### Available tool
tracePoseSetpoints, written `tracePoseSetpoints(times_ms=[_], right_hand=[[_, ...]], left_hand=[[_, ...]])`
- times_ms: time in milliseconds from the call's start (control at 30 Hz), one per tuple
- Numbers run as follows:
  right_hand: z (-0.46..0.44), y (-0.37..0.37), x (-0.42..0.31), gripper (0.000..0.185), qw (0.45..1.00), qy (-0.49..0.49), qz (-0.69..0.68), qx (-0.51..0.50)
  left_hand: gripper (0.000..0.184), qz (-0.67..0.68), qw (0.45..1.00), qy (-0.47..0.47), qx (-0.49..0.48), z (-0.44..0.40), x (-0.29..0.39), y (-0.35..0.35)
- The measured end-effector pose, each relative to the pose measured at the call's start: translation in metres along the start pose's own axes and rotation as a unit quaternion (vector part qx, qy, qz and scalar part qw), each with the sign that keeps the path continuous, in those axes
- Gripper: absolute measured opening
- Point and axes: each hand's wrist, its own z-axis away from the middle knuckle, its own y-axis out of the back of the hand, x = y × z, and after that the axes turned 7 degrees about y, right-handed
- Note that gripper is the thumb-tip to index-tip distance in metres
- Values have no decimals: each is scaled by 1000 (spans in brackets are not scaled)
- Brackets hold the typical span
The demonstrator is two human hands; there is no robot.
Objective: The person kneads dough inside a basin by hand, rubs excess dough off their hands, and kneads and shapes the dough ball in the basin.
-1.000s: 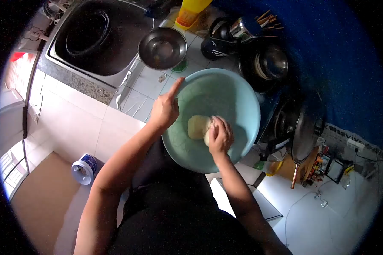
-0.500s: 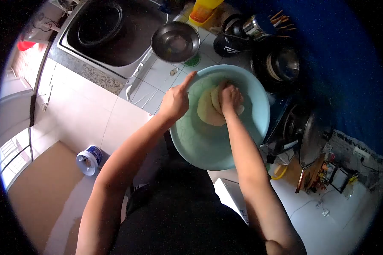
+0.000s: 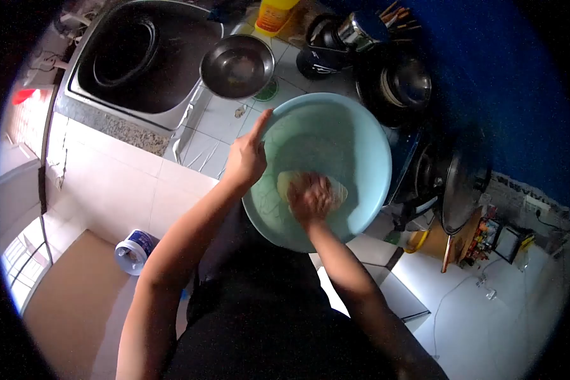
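Note:
A wide light-blue basin (image 3: 370,180) is in front of my body. My left hand (image 3: 247,158) grips its left rim, with the index finger stretched along the edge and the other fingers curled. Inside the basin lies a pale, rounded lump of dough (image 3: 340,192), low and near the middle. My right hand (image 3: 311,195) rests on top of the dough, fingers spread and slightly blurred, covering much of it.
Beyond the basin, a metal bowl (image 3: 237,67) and a yellow container (image 3: 274,15) stand on the tiled counter (image 3: 218,123), beside the sink (image 3: 177,117). Stacked bowls (image 3: 409,85) are behind right; a lidded pan (image 3: 457,193) is at right. A white bucket (image 3: 133,252) stands lower left.
My right hand has come back toward my body, from the dough's far side to pressing flat on it. The dough looks flatter and wider. My left hand has kept its hold on the rim.

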Motion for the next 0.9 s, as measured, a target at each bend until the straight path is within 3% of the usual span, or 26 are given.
tracePoseSetpoints(times_ms=[133, 233, 300, 333, 433, 467, 500, 567, 667, 700, 767, 800, 900], right_hand=[[-46, 7, -6, 35, 996, -37, -2, -83], [-67, -10, 0, 33, 997, 24, 68, -2], [-85, -2, -4, 33, 994, -40, 46, -91], [-90, -4, -2, 33, 994, -41, 50, -83], [-98, 1, 2, 31, 984, -128, -59, -105], [-99, 7, 9, 30, 959, -118, -255, 26], [-96, 16, 17, 30, 881, -101, -439, 147], [-89, 55, 41, 30, 843, -153, -495, 142], [-68, 59, 76, 35, 897, -281, -290, 181], [-66, 30, 71, 32, 857, -357, -272, 254], [-40, -9, 42, 29, 957, -261, 25, 121], [-46, -9, 42, 28, 967, -157, 41, 196], [-45, -19, 46, 27, 968, -159, 53, 186]], left_hand=[[66, 26, 999, -40, 19, -1, 1, 0], [65, 22, 999, -39, 27, 0, 3, 1], [65, 21, 999, -37, 30, 0, 5, 4], [66, 5, 999, -28, 32, -2, 5, 3], [66, -4, 998, -39, 42, -1, -1, 1], [66, 3, 998, -49, 49, -3, -4, -1], [66, 6, 997, -49, 51, -2, -3, 0], [67, 0, 997, -42, 65, 1, -3, -1], [67, 8, 995, -64, 77, -2, -5, -3], [67, 7, 995, -62, 75, -1, -2, -3], [67, 8, 998, -40, 56, 2, 6, 1], [67, 1, 998, -36, 57, 1, 4, 1], [67, -32, 997, -39, 53, 2, 5, -4]])
